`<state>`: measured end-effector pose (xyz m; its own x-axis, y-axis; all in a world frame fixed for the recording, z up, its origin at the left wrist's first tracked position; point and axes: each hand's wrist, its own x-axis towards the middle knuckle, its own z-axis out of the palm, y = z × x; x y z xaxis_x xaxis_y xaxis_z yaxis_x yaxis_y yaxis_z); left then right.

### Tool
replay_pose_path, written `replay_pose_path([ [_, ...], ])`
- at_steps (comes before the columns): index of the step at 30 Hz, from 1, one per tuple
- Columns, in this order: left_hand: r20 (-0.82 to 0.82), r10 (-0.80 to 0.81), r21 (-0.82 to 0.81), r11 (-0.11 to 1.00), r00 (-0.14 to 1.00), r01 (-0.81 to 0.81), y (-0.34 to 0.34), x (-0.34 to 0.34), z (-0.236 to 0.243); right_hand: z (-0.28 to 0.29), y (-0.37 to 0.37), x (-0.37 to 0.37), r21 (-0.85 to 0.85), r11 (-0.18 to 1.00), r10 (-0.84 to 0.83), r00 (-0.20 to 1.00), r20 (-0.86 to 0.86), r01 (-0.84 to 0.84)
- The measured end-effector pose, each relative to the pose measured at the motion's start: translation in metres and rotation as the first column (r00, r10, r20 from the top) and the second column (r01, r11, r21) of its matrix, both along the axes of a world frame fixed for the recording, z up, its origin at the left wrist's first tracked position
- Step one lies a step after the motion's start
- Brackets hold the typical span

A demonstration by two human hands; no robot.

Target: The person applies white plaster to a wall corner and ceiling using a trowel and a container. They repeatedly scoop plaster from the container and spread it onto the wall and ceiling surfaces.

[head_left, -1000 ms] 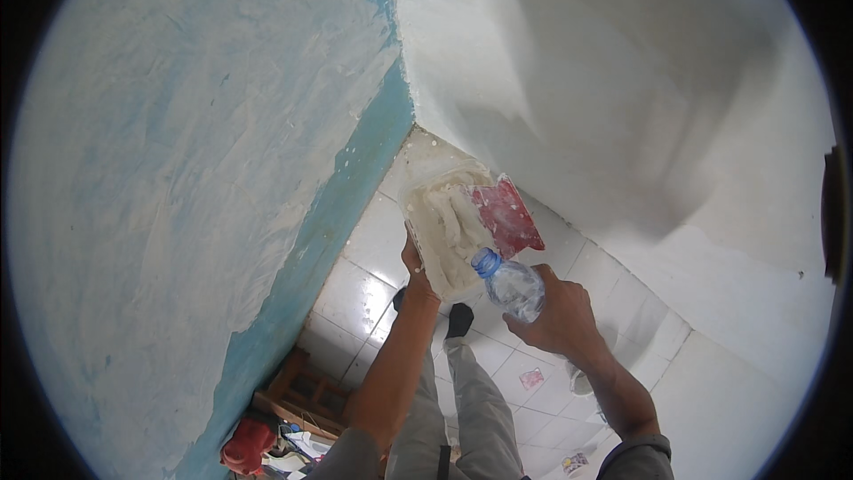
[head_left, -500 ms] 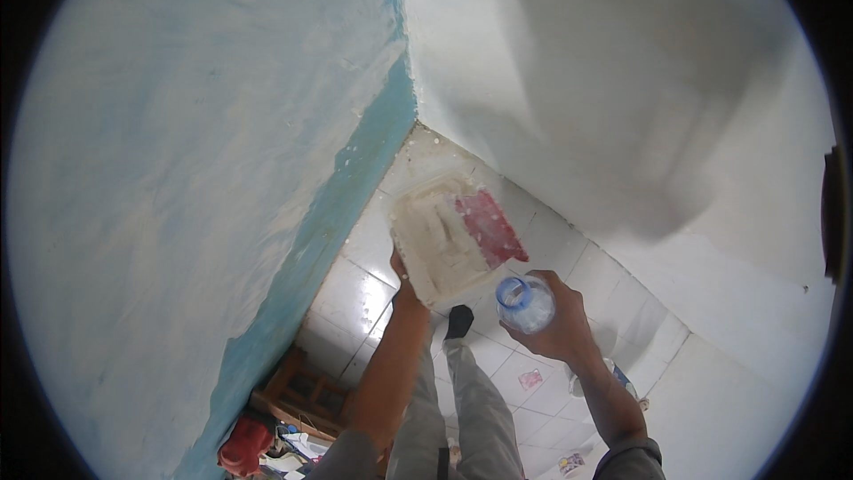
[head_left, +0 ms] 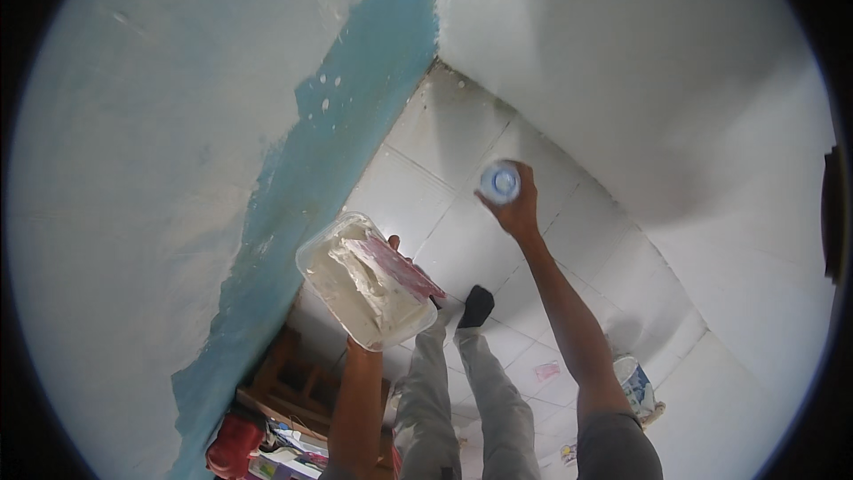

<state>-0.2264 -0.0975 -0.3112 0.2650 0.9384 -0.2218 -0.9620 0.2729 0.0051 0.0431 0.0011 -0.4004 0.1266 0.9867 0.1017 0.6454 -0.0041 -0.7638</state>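
My left hand (head_left: 394, 242) is closed round a clear rectangular plastic tub (head_left: 325, 298), mostly hidden beneath it. Pale, thick paste (head_left: 378, 307) lines the inside and is heaped in ridges. A flat pinkish-red scraper (head_left: 402, 267) smeared with the same paste lies along the tub's right side; whether my fingers also pin it cannot be seen. Farther forward, away from the tub, my right hand (head_left: 522, 213) grips a clear plastic bottle (head_left: 490, 187) with a blue ring at its neck. The bottle is seen nearly end-on, so its fill level does not show.
To the left rises a blue wall (head_left: 355, 80) partly coated white, meeting a white wall (head_left: 640, 80) in the corner. White floor tiles (head_left: 404, 187) carry pale specks. A bucket (head_left: 633, 382) stands at right; wooden furniture (head_left: 289, 382) and a red object (head_left: 235, 444) are at lower left.
My right hand has carried the bottle forward and slightly left. The tub in my left hand has shifted left and nearer to me. The view has moved, with more of the blue strip showing.
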Motion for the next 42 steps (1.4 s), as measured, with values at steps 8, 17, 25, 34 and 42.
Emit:
replay_pose_path([
  [8,0.151,0.022,-0.080,0.997,0.988,-0.010,0.006,-0.004,0.011,-0.110,0.081,-0.035,0.013,0.988,-0.147,0.976,-0.159,0.151],
  [17,0.130,-0.055,0.015,0.998,0.990,0.053,0.038,0.008,0.016,-0.142,0.090,-0.052,-0.145,0.971,-0.216,0.961,-0.174,0.192],
  [25,-0.053,-0.080,-0.061,0.995,0.995,0.077,0.051,0.017,0.011,-0.141,0.069,-0.044,-0.238,0.968,-0.124,0.975,-0.186,0.078],
  [34,-0.214,0.071,0.004,0.997,0.974,-0.072,0.047,0.037,0.021,0.191,-0.015,0.008,-0.280,0.954,-0.082,0.801,-0.593,-0.110],
  [42,0.059,0.145,0.238,0.959,0.988,-0.155,0.067,0.057,0.077,0.366,0.024,-0.090,-0.364,0.887,0.415,0.838,0.354,-0.285],
])
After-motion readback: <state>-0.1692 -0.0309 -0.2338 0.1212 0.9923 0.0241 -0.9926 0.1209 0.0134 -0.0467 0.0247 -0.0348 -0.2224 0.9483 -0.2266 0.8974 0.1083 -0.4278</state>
